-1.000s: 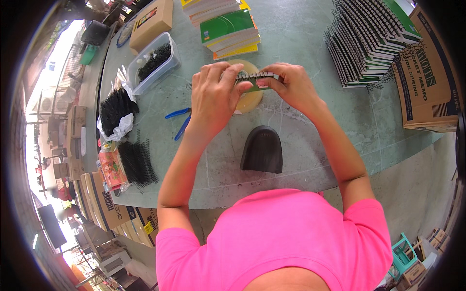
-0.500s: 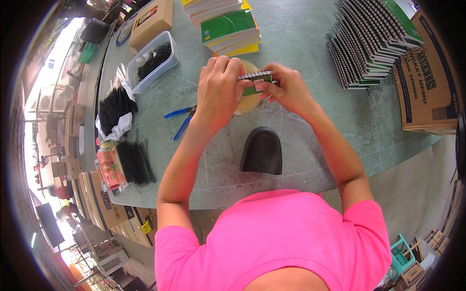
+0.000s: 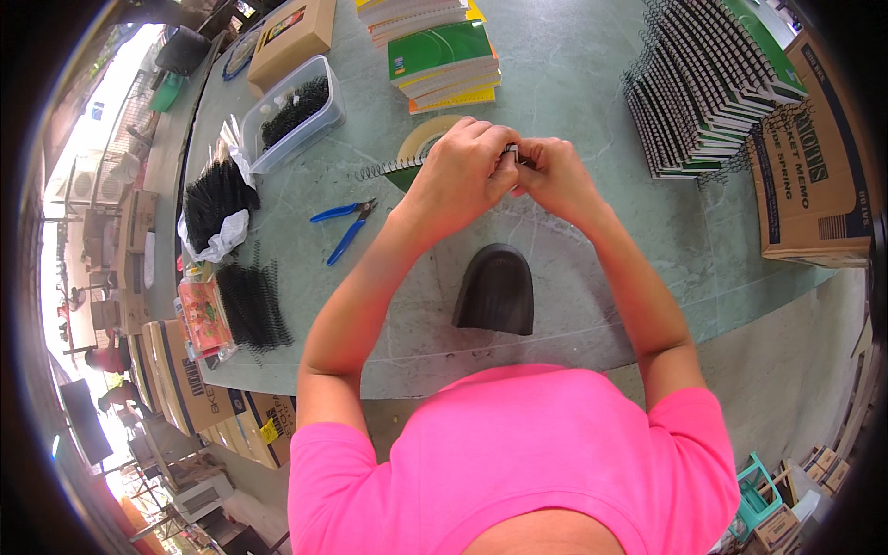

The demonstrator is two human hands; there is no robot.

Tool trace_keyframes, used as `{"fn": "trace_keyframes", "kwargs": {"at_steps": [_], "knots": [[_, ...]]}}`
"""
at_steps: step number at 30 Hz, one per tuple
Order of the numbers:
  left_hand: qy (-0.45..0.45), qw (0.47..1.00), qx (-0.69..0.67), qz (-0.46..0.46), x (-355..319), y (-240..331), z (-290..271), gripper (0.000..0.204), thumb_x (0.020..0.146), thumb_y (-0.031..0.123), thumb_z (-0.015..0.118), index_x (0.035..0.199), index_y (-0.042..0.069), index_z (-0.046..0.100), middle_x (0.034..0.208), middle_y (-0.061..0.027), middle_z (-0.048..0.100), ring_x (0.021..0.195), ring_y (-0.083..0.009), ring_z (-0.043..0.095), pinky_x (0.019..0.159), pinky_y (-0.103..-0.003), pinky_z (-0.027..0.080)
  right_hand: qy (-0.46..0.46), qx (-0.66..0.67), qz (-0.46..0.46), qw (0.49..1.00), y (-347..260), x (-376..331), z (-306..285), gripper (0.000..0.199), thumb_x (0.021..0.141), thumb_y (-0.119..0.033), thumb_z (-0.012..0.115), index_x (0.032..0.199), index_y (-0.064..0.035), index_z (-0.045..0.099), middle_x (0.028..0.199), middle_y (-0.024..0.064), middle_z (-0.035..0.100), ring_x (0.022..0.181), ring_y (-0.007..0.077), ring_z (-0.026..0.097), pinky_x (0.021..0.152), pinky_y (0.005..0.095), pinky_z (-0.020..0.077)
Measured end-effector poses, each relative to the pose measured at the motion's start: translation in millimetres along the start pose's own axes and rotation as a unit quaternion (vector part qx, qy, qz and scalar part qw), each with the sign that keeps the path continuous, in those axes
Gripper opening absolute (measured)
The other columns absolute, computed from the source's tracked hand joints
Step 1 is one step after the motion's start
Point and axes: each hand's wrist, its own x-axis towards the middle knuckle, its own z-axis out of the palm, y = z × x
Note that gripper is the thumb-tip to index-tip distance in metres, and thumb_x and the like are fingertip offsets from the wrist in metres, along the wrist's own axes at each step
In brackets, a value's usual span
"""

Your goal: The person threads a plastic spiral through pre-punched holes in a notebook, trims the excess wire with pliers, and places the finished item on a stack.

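Both hands meet over the table and grip a small spiral notebook (image 3: 400, 178) with a green cover. My left hand (image 3: 462, 176) is closed on it and hides most of its body. Past the left hand, a loose end of black spiral wire (image 3: 372, 171) sticks out from the bound edge. My right hand (image 3: 555, 174) pinches the notebook's right end, fingertips close to the left thumb. Just behind the left hand, a round cream-coloured disc or roll (image 3: 421, 135) is partly covered. Blue-handled cutters (image 3: 347, 227) lie on the table left of the hands, jaws apart.
A dark curved block (image 3: 496, 289) lies nearest me. Stacked books (image 3: 442, 55) stand behind the hands. At right are piled spiral notebooks (image 3: 703, 92) and a carton (image 3: 809, 176). A clear bin (image 3: 305, 129) and bundles of black spirals (image 3: 252, 305) line the left side.
The notebook has shifted left and turned, so its loose wire end shows past my left hand. My left hand has moved right, uncovering the cutters, and my hands have come together.
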Motion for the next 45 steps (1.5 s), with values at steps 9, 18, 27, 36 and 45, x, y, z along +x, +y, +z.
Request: {"fn": "trace_keyframes", "kwargs": {"at_steps": [9,18,27,36,45], "knots": [[0.025,0.996,0.089,-0.009,-5,7,-3,0.017,0.071,0.011,0.063,0.088,0.008,0.061,0.092,-0.0118,0.06,0.091,-0.0304,0.054,0.075,-0.038,0.045,0.048,-0.003,-0.125,0.991,15,-3,18,0.013,0.082,-0.009,0.062,0.09,0.0018,0.064,0.077,0.0117,0.067,0.066,0.0116,0.064,0.058,0.0291,0.05],[-0.031,0.967,0.002,-0.253,-36,23,-26,0.026,0.076,0.016,0.07,0.096,0.003,0.06,0.102,-0.0179,0.06,0.092,-0.0323,0.059,0.075,-0.041,0.046,0.036,0.185,0.014,0.982,-6,-4,18,0.043,0.09,-0.029,0.059,0.119,0.0014,0.048,0.111,0.0135,0.058,0.092,0.0154,0.058,0.075,0.0271,0.0504],[0.193,0.977,-0.065,-0.067,-64,16,-42,0.027,0.082,0.019,0.068,0.102,0.001,0.063,0.097,-0.0164,0.059,0.087,-0.0251,0.059,0.073,-0.033,0.047,0.202,-0.025,-0.143,0.969,-133,-10,-165,0.057,0.086,-0.033,0.062,0.128,0.001,0.046,0.109,0.0099,0.06,0.101,0.0167,0.056,0.092,0.0297,0.0412],[0.158,0.956,-0.162,-0.186,-117,-33,10,0.016,0.086,0.014,0.064,0.092,0.0,0.065,0.081,-0.0092,0.061,0.067,-0.0167,0.057,0.062,-0.028,0.046,0.266,-0.224,0.071,0.935,-80,-9,-318,0.037,0.091,-0.029,0.055,0.117,-0.0031,0.061,0.105,0.0079,0.066,0.098,0.0151,0.059,0.086,0.0281,0.0429],[0.288,0.911,-0.124,-0.268,-135,-64,31,0.014,0.087,0.014,0.062,0.09,0.001,0.065,0.076,-0.0078,0.062,0.064,-0.0159,0.055,0.061,-0.027,0.045,0.269,-0.463,0.067,0.842,-109,-3,-292,0.029,0.088,-0.02,0.059,0.114,-0.0073,0.064,0.099,0.0119,0.068,0.089,0.0213,0.064,0.081,0.0287,0.0466]]}}
